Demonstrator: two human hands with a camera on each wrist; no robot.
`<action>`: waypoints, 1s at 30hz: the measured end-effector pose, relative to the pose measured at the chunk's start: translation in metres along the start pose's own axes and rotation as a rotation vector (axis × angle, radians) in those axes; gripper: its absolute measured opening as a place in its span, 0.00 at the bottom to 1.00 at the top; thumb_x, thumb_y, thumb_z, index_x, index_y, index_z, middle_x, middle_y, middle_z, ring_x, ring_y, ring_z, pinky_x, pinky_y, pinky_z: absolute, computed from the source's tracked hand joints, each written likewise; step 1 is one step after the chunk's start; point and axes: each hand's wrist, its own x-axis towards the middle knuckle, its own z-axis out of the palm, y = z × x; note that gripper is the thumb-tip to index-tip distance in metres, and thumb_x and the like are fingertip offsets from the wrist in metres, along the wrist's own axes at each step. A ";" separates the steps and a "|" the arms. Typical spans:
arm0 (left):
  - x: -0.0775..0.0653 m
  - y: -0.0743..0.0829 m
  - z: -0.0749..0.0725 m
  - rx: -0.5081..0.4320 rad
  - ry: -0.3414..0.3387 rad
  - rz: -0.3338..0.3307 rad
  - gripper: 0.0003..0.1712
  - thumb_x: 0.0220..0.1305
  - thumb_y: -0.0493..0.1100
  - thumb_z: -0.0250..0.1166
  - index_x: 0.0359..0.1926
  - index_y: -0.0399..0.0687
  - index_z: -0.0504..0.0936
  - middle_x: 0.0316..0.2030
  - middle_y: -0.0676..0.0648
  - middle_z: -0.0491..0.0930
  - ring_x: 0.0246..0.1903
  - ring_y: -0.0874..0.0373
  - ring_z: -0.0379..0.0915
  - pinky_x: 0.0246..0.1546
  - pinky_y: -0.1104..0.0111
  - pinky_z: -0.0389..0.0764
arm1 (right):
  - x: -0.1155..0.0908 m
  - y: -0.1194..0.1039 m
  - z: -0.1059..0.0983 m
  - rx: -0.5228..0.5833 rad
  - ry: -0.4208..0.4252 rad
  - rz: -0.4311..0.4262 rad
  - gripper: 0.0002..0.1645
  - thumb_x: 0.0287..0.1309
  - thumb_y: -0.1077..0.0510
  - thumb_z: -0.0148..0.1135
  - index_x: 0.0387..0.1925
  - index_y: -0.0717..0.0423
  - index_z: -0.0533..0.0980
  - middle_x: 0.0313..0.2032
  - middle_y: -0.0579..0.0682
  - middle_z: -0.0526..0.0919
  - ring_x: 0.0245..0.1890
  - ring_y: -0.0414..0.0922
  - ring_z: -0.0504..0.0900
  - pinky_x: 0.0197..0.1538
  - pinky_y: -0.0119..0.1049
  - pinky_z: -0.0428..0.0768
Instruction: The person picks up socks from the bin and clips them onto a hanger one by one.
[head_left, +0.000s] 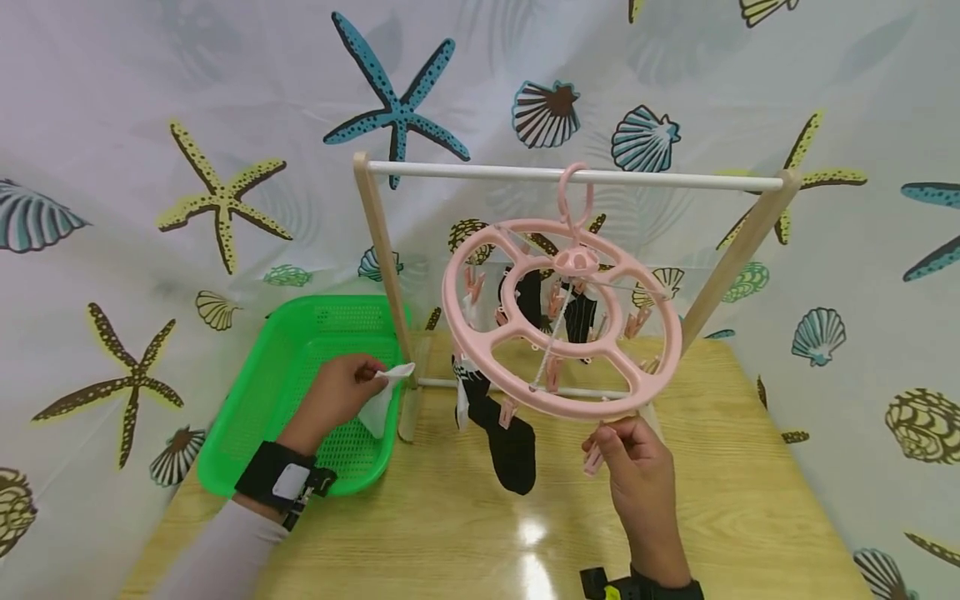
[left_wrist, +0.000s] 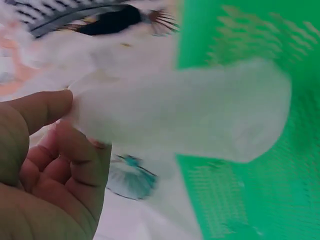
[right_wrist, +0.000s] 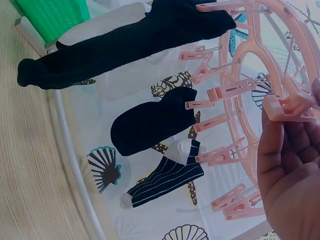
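Observation:
My left hand (head_left: 337, 396) pinches one end of a white sock (left_wrist: 190, 112) between thumb and finger; the rest dangles over the green basket (head_left: 300, 304). My right hand (head_left: 637, 467) holds a pink clothespin (right_wrist: 287, 102) at the near right rim of a round pink drying hanger (head_left: 480, 346). From other clothespins on the hanger hang several socks. Among them are a long black sock (head_left: 513, 458) at the front, a short black sock (right_wrist: 152, 125), and a dark sock with white stripes (right_wrist: 167, 175) farther back.
The hanger's hook (head_left: 576, 179) loops over the white bar (head_left: 480, 172) of a wooden-legged rack (head_left: 390, 275). Basket and rack stand on a wood-grain table (head_left: 720, 467). Behind them falls a white curtain (head_left: 247, 75) printed with starfish and shells.

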 end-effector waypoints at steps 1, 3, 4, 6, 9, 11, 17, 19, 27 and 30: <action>-0.005 0.006 0.000 -0.005 0.017 0.037 0.12 0.69 0.40 0.64 0.49 0.38 0.83 0.40 0.42 0.83 0.40 0.48 0.80 0.34 0.59 0.78 | 0.000 0.000 0.000 0.006 0.003 -0.001 0.05 0.68 0.72 0.55 0.37 0.75 0.73 0.28 0.58 0.81 0.24 0.47 0.81 0.30 0.32 0.80; -0.017 0.020 0.002 -0.007 0.042 0.113 0.09 0.68 0.39 0.65 0.47 0.40 0.83 0.37 0.45 0.84 0.38 0.50 0.80 0.33 0.61 0.77 | 0.000 -0.001 0.001 0.018 0.009 -0.001 0.05 0.68 0.72 0.55 0.37 0.75 0.73 0.28 0.58 0.81 0.24 0.47 0.81 0.29 0.32 0.80; -0.023 0.028 0.003 -0.002 0.052 0.153 0.08 0.68 0.39 0.65 0.46 0.41 0.83 0.37 0.47 0.84 0.37 0.51 0.80 0.32 0.62 0.77 | 0.000 -0.001 0.002 0.023 0.010 0.000 0.05 0.68 0.72 0.55 0.36 0.75 0.73 0.28 0.58 0.81 0.24 0.46 0.81 0.29 0.31 0.80; -0.032 0.043 0.009 0.013 0.058 0.228 0.06 0.67 0.37 0.66 0.43 0.42 0.84 0.35 0.49 0.84 0.36 0.54 0.80 0.32 0.64 0.77 | 0.000 -0.002 0.002 0.027 0.016 0.004 0.05 0.67 0.72 0.55 0.36 0.75 0.73 0.28 0.58 0.81 0.24 0.46 0.81 0.30 0.31 0.80; -0.046 0.066 0.020 0.019 0.034 0.318 0.04 0.64 0.34 0.67 0.40 0.42 0.84 0.33 0.50 0.83 0.33 0.58 0.78 0.32 0.66 0.78 | -0.001 -0.002 0.003 0.019 0.030 0.013 0.04 0.67 0.72 0.55 0.35 0.75 0.73 0.28 0.57 0.82 0.26 0.44 0.82 0.30 0.31 0.80; -0.053 0.078 0.029 0.005 0.005 0.357 0.05 0.62 0.32 0.68 0.39 0.43 0.84 0.33 0.51 0.82 0.32 0.61 0.76 0.33 0.68 0.79 | -0.002 -0.003 0.004 0.012 0.036 0.017 0.04 0.67 0.73 0.55 0.35 0.74 0.73 0.28 0.57 0.82 0.26 0.45 0.82 0.31 0.31 0.80; -0.069 0.101 0.060 -0.167 -0.078 0.351 0.08 0.62 0.32 0.69 0.43 0.41 0.83 0.35 0.50 0.83 0.34 0.63 0.79 0.36 0.71 0.81 | -0.002 -0.004 0.006 0.020 0.021 -0.006 0.04 0.67 0.73 0.55 0.36 0.74 0.73 0.29 0.58 0.82 0.27 0.46 0.82 0.31 0.31 0.81; -0.073 0.106 0.071 -0.236 -0.092 0.332 0.08 0.62 0.32 0.68 0.43 0.40 0.82 0.36 0.49 0.84 0.35 0.62 0.80 0.36 0.71 0.82 | -0.002 -0.004 0.006 0.028 0.019 -0.011 0.05 0.67 0.73 0.54 0.36 0.75 0.72 0.28 0.58 0.82 0.26 0.45 0.82 0.31 0.31 0.81; -0.084 0.119 0.117 -0.387 -0.155 0.288 0.04 0.63 0.34 0.68 0.39 0.44 0.83 0.35 0.51 0.84 0.34 0.66 0.79 0.35 0.72 0.81 | -0.002 -0.002 0.006 -0.013 -0.039 -0.033 0.05 0.68 0.72 0.53 0.35 0.74 0.72 0.28 0.59 0.81 0.24 0.43 0.81 0.29 0.32 0.81; -0.082 0.127 0.132 -0.428 -0.185 0.293 0.04 0.64 0.34 0.68 0.39 0.44 0.84 0.36 0.51 0.84 0.34 0.67 0.79 0.36 0.72 0.81 | -0.001 -0.002 0.004 -0.033 -0.039 -0.049 0.06 0.69 0.71 0.53 0.35 0.73 0.72 0.28 0.60 0.81 0.24 0.43 0.81 0.29 0.31 0.81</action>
